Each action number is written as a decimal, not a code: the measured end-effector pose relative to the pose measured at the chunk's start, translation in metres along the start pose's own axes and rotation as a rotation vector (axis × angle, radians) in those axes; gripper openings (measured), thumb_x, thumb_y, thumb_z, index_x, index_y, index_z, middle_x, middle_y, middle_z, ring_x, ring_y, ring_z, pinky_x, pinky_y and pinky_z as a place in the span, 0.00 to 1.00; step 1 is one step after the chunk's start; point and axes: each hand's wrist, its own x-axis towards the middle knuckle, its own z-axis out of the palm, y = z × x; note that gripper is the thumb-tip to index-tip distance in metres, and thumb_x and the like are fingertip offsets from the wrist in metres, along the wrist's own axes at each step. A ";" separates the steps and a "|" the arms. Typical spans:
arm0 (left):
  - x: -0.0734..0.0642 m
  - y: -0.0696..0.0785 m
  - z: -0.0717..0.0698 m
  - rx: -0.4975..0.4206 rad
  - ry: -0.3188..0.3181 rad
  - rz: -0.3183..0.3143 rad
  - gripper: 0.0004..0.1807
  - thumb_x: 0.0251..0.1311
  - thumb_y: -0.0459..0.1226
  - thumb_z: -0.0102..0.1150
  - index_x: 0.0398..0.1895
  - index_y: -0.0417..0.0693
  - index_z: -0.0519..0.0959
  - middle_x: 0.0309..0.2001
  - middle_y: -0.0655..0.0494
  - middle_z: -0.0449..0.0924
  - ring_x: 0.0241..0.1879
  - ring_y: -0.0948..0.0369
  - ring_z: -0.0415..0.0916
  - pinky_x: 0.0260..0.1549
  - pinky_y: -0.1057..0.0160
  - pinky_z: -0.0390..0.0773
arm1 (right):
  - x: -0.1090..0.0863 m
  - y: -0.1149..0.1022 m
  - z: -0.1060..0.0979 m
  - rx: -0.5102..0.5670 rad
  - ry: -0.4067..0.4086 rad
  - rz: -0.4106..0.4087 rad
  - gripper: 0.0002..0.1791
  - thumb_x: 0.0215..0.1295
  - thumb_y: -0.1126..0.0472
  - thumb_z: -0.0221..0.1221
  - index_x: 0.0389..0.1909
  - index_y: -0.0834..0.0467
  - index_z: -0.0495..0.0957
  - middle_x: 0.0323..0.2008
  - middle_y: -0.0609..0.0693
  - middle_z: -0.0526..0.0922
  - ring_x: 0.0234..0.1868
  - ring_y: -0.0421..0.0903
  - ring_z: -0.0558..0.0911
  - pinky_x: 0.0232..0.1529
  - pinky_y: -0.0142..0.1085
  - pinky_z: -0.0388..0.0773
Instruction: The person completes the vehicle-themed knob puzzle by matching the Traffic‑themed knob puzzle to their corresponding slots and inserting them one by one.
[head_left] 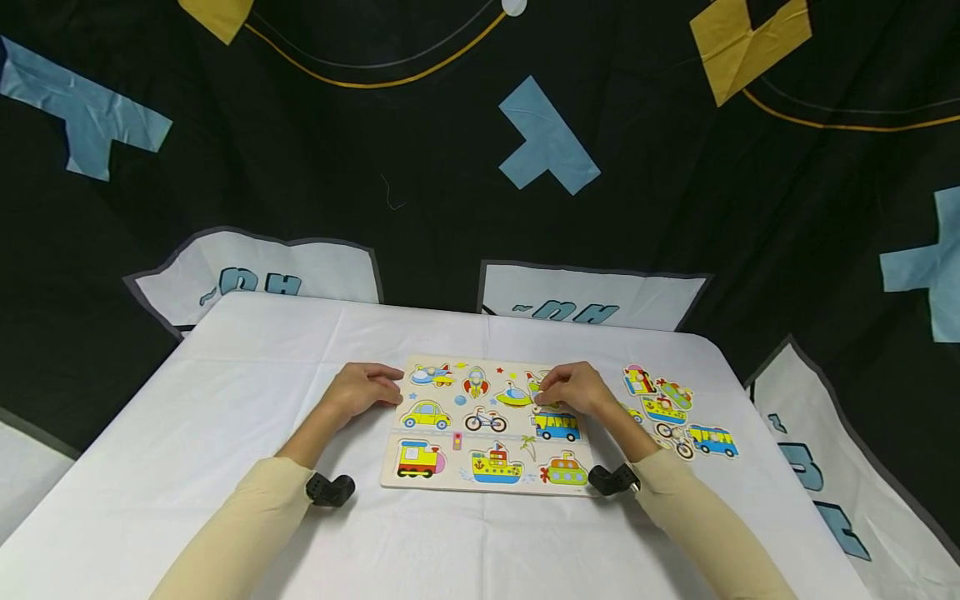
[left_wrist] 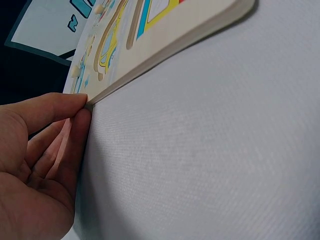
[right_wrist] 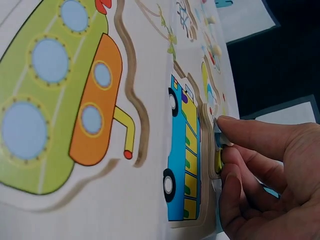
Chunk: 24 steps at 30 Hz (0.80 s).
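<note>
A pale wooden puzzle board (head_left: 450,481) printed with vehicles lies flat on the table. My left hand (head_left: 363,389) rests at its left edge, fingertips touching the side; the left wrist view shows the thumb against the board edge (left_wrist: 132,77). Over the board's upper right, my right hand (head_left: 576,385) pinches a small yellow-and-green puzzle piece (head_left: 534,383) between thumb and fingers. The hand covers most of that piece, so its full shape is hidden. In the right wrist view the pinching fingers (right_wrist: 260,137) stand just beyond the bus recess (right_wrist: 187,155).
Loose puzzle pieces lie right of the board, partly overlapping: a train (head_left: 639,380), a submarine (head_left: 676,393), a ship (head_left: 664,409), a bicycle (head_left: 673,437) and a bus (head_left: 712,441). A white cloth (head_left: 420,542) covers the table. A black curtain (head_left: 420,192) hangs behind.
</note>
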 end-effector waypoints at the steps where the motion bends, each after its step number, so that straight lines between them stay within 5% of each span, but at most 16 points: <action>1: 0.000 0.000 0.000 0.002 -0.001 0.000 0.26 0.52 0.33 0.72 0.58 0.41 0.82 0.30 0.55 0.86 0.30 0.62 0.80 0.37 0.66 0.76 | 0.000 0.000 0.000 -0.007 -0.002 -0.001 0.12 0.49 0.56 0.77 0.31 0.57 0.85 0.27 0.49 0.84 0.32 0.47 0.78 0.29 0.34 0.70; 14: 0.000 0.000 0.000 0.015 0.005 -0.009 0.26 0.53 0.34 0.72 0.58 0.43 0.82 0.31 0.55 0.86 0.31 0.61 0.80 0.38 0.66 0.76 | 0.006 -0.007 -0.011 -0.016 -0.115 -0.073 0.14 0.52 0.64 0.74 0.41 0.58 0.89 0.37 0.50 0.89 0.37 0.43 0.79 0.36 0.34 0.75; 24: -0.002 0.002 0.000 0.017 0.005 -0.014 0.26 0.53 0.34 0.72 0.58 0.43 0.82 0.31 0.55 0.86 0.31 0.61 0.80 0.39 0.65 0.76 | 0.008 -0.006 -0.009 -0.069 -0.141 -0.084 0.10 0.52 0.65 0.73 0.37 0.57 0.90 0.36 0.49 0.88 0.39 0.44 0.78 0.40 0.34 0.73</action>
